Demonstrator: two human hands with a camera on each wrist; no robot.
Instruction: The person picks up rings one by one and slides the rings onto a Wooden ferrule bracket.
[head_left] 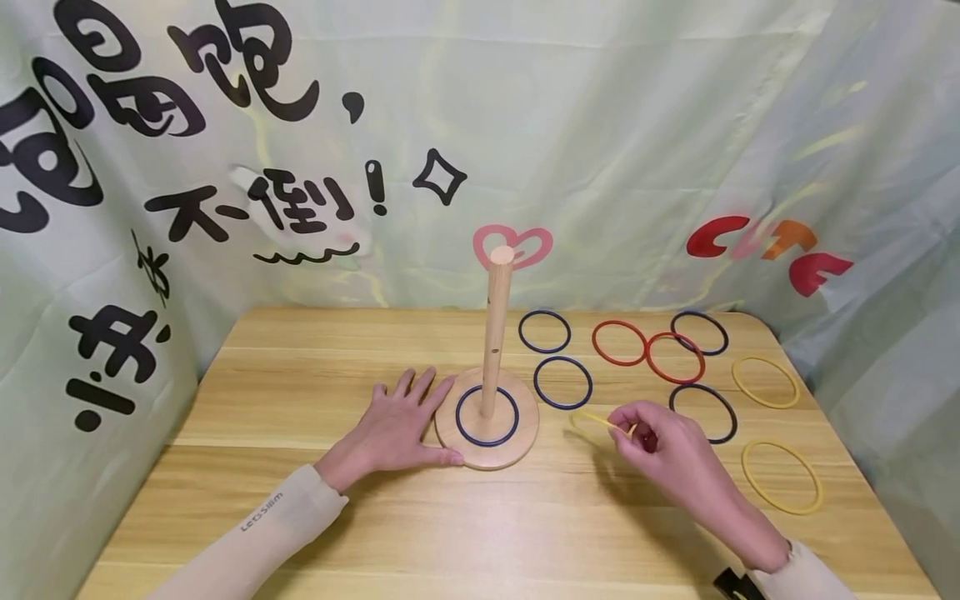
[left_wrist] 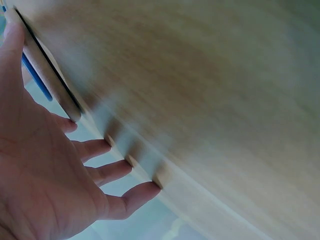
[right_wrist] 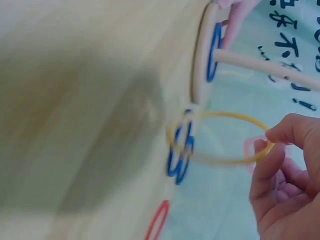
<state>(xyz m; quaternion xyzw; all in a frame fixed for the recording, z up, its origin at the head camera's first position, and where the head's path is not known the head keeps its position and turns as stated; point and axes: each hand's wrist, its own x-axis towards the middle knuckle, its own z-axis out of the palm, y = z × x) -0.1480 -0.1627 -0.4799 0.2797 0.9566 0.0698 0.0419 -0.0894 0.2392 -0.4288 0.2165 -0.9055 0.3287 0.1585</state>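
A wooden peg (head_left: 495,333) rises upright from a round wooden base (head_left: 528,425) on the table. One blue ring (head_left: 459,425) lies on the base around the foot of the peg. My left hand (head_left: 401,425) rests at the base's left side, fingers straight and spread, thumb at its front edge. Right of the base, my right hand (head_left: 671,450) pinches a yellow ring (right_wrist: 235,116) between thumb and index finger. That ring is held above the table, apart from the peg, and appears nearly edge-on in the head view.
Blue rings (head_left: 562,358), red rings (head_left: 618,364) and yellow rings (head_left: 782,510) lie flat on the table's right half. One red ring overlaps a blue ring at the back. A printed cloth (head_left: 600,167) hangs behind the wooden table (head_left: 300,375) and along its sides.
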